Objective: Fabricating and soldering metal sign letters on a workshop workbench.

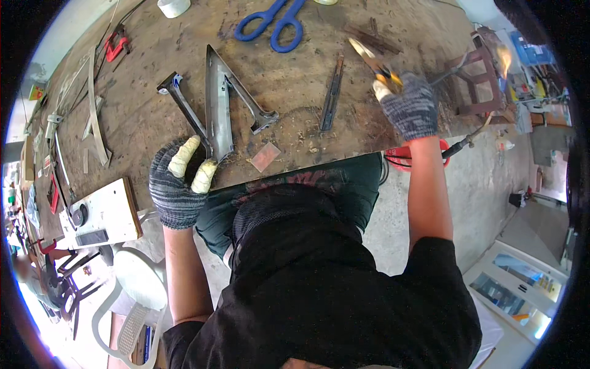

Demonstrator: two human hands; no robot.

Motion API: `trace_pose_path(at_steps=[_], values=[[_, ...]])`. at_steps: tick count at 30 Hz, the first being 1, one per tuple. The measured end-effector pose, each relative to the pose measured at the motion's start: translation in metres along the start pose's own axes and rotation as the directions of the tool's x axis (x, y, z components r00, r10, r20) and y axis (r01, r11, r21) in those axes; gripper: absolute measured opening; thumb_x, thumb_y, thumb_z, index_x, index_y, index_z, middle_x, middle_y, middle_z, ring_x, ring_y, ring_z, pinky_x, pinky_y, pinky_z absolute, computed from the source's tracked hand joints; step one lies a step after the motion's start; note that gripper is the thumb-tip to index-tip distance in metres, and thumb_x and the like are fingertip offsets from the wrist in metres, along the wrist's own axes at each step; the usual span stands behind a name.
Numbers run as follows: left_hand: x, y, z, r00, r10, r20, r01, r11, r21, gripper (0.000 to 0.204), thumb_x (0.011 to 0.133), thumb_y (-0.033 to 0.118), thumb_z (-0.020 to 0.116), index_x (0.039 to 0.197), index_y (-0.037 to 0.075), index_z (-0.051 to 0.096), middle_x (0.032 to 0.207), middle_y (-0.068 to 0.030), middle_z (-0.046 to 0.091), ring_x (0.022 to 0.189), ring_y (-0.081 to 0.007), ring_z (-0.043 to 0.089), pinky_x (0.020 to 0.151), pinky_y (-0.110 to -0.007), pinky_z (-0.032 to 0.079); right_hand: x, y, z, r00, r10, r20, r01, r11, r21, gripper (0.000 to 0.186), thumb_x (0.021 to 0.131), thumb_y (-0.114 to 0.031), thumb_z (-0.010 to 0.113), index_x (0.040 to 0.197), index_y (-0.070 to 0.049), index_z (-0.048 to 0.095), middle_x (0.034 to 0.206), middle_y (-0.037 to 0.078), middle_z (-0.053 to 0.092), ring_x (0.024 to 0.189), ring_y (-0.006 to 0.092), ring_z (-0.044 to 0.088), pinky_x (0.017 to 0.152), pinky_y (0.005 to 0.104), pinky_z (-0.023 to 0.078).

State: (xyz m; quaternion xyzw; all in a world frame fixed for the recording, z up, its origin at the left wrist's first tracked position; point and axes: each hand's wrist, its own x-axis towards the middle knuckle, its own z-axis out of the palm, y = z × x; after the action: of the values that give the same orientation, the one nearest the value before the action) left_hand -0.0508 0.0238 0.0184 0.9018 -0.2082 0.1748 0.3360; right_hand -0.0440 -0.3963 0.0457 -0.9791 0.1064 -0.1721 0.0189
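My left hand (178, 178), in a grey knit glove with pale wrapped fingertips, is curled at the lower left corner of a silver metal letter N (219, 104). Two wrapped fingertips lie around that corner, which rests near the bench's front edge. Over the bench to the right, my right hand (412, 107), gloved the same way, is closed around a yellow-and-black-handled tool (386, 75). Its pale, pointed end is aimed up and left; blur hides its exact kind. Beside the letter lies a small reddish flat piece (265, 157), and nearer my right hand a dark utility knife (332, 92).
Blue-handled scissors (270, 26) lie at the back of the wooden bench (295, 80). A flame (504, 59) burns by a brown metal stand (476, 80) at right. A red container (399, 158) sits below the edge. Metal strips (95, 117) and a red clamp (115, 46) lie left.
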Motion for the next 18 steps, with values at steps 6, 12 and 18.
trace_pose_path(at_steps=[6, 12, 18], values=[[0.001, 0.000, 0.001, 1.000, 0.023, -0.009, -0.023, 1.000, -0.012, 0.042, 0.077, 0.022, 0.083, 0.113, 0.005, 0.073, 0.098, -0.0143, 0.072, 0.092, -0.0330, 0.067, 0.087, -0.041, 0.053, -0.021, -0.013, -0.011, 0.989, 0.115, 0.090, -0.103, 0.987, -0.125, 0.042, 0.084, -0.044, 0.071, 0.099, -0.005, 0.074, 0.095, 0.023, 0.070, 0.089, 0.0405, 0.066, 0.082, 0.0500, 0.053], [0.000, 0.002, 0.002, 1.000, 0.000, 0.007, 0.000, 1.000, -0.024, 0.038, 0.078, 0.019, 0.081, 0.113, 0.004, 0.073, 0.098, -0.0142, 0.071, 0.092, -0.0321, 0.067, 0.086, -0.041, 0.053, 0.039, -0.023, 0.012, 0.995, -0.063, 0.077, 0.039, 0.960, 0.279, 0.043, 0.092, -0.043, 0.061, 0.112, -0.006, 0.071, 0.116, 0.018, 0.069, 0.108, 0.0376, 0.064, 0.092, 0.0473, 0.051], [-0.002, 0.000, 0.000, 1.000, -0.008, -0.002, 0.008, 1.000, -0.015, 0.041, 0.077, 0.022, 0.082, 0.113, 0.006, 0.072, 0.099, -0.0148, 0.071, 0.091, -0.0333, 0.067, 0.085, -0.041, 0.053, 0.109, -0.065, 0.048, 0.908, 0.167, 0.384, -0.159, 0.986, -0.051, 0.055, 0.094, -0.057, 0.053, 0.122, -0.013, 0.071, 0.125, 0.020, 0.066, 0.116, 0.0394, 0.062, 0.103, 0.0472, 0.047]])
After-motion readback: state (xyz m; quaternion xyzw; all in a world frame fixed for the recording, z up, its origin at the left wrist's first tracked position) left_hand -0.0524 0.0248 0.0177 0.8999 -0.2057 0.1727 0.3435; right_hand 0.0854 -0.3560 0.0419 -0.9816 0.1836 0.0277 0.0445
